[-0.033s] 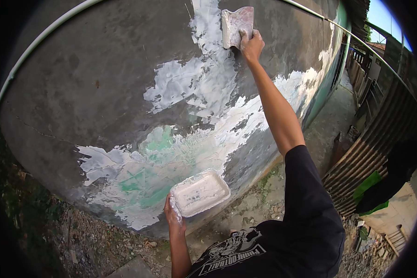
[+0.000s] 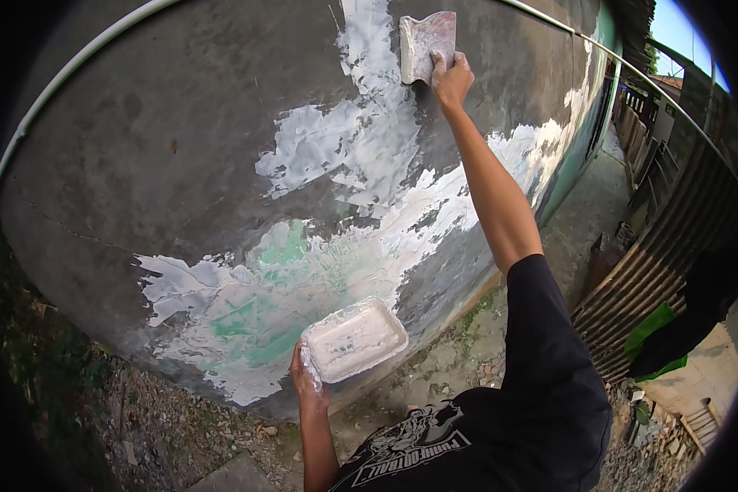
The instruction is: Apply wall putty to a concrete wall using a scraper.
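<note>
The one right hand (image 2: 453, 80) grips one broad scraper (image 2: 429, 43); the one left hand (image 2: 306, 384) holds one white tray (image 2: 369, 362).

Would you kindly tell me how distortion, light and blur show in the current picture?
Head view: the pale pipe bows into an arc, and the corners fall to black; head view: the sky at upper right is bright, while the greenery at lower left lies in shadow; head view: the right hand and scraper look fairly sharp, without obvious motion blur.
</note>
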Demonstrator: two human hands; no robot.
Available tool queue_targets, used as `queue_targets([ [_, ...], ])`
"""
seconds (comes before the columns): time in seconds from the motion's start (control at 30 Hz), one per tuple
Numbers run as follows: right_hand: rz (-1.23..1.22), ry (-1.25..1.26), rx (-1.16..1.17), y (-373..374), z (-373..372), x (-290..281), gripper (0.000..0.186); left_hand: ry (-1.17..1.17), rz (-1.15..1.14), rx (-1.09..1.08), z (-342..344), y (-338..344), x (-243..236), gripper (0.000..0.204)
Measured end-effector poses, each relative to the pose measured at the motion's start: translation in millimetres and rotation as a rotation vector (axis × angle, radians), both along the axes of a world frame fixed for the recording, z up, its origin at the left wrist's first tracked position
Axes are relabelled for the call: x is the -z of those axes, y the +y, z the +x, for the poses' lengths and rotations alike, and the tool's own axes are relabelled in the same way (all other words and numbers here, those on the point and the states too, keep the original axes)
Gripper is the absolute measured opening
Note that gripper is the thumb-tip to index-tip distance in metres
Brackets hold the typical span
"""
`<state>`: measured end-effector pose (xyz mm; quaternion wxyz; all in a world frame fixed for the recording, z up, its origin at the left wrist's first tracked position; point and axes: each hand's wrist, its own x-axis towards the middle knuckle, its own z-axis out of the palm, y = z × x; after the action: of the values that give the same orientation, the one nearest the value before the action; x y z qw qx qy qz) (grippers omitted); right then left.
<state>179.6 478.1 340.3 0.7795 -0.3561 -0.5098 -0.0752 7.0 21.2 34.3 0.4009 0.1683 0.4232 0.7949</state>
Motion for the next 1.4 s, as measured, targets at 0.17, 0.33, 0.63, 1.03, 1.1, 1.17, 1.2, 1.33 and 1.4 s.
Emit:
queue_targets([
  [0.17, 0.038, 0.008, -0.165, -41.8, -6.3, -7.9, 0.026, -0.009, 0.021, -0.026, 5.0, -3.8, -0.3, 0.034],
  [0.33, 0.1, -0.169, -0.391, -103.5, -60.5, -3.4, 0.02, -0.013, -0.017, -0.011, 7.6, -2.4, 2.3, 0.035],
  [0.63, -0.014, 0.053, -0.113, -44.9, -42.5, 20.3, 0.022, -0.016, 0.019, -0.06, 4.0, -16.0, 6.1, 0.034],
  [1.03, 0.11, -0.161, -0.379, -88.0, -46.6, 23.6, 0.023, -0.034, -0.042, -0.061, 5.7, -12.4, 9.7, 0.035],
  [1.1, 0.095, -0.196, -0.285, -70.8, -47.7, 32.7, 0.022, -0.007, -0.019, -0.056, 7.0, -9.3, 14.0, 0.036],
  [1.17, 0.05, -0.168, -0.228, -59.2, -40.7, 40.8, 0.022, -0.008, -0.003, -0.05, 5.8, -8.5, 17.6, 0.036],
  [1.2, 0.0, -0.105, -0.199, -53.2, -34.5, 43.7, 0.022, -0.008, 0.014, -0.043, 4.8, -8.9, 18.5, 0.036],
  [1.33, -0.054, -0.003, -0.115, -46.4, -14.7, 53.5, 0.022, -0.014, -0.017, -0.047, 2.3, -10.1, 14.6, 0.036],
  [1.4, -0.008, 0.069, -0.08, -55.0, -17.1, 55.1, 0.022, 0.004, -0.021, -0.041, 2.5, -9.9, 11.9, 0.036],
])
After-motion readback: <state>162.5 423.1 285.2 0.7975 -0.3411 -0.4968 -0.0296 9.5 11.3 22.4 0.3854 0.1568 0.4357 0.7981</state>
